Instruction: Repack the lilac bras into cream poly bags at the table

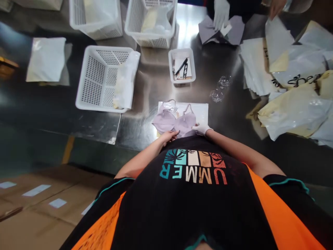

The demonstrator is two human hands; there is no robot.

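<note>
A lilac bra lies cups up on a flat white sheet or bag, right against my shirt front. Its straps loop toward the far side. My left hand, bare, has its fingers closed on the near edge of the bra, below the middle. My right hand, in a white glove with bare fingertips showing, grips the outer edge of the right cup. Parts of both hands' fingers are hidden by the fabric.
A small white basket holds dark tools. White crates with plastic bags stand left and behind. Clear plastic pieces lie right, beside piled printed bags. Across the steel table, a co-worker's gloved hand touches another lilac bra.
</note>
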